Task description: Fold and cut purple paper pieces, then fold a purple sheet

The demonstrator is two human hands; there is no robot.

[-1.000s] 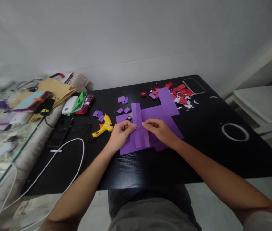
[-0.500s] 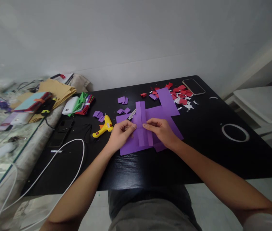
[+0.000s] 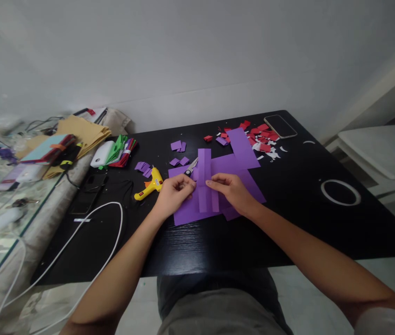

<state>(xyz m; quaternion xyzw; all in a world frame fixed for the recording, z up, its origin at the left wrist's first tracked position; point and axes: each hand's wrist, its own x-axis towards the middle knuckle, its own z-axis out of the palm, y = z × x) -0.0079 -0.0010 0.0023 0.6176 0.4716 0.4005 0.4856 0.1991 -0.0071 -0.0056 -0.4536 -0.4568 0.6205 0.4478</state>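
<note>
A long strip of purple paper with lengthwise creases stands between my hands. My right hand pinches its right edge with thumb and forefinger. From the other side, my left hand has thumb and fingers closed at the strip's left edge. Flat beneath both hands lie larger purple sheets, overlapping one another. A pair of scissors rests behind my left fingers, partly hidden. Just left of that hand is a yellow glue gun.
Small purple pieces lie behind the glue gun. Red and white scraps are scattered at the back right beside a phone. A white ring sits at right. A white cable loops across the left, near bundled coloured paper.
The creased strip has turned slightly and its right flap has folded further in. Both hands have hardly moved.
</note>
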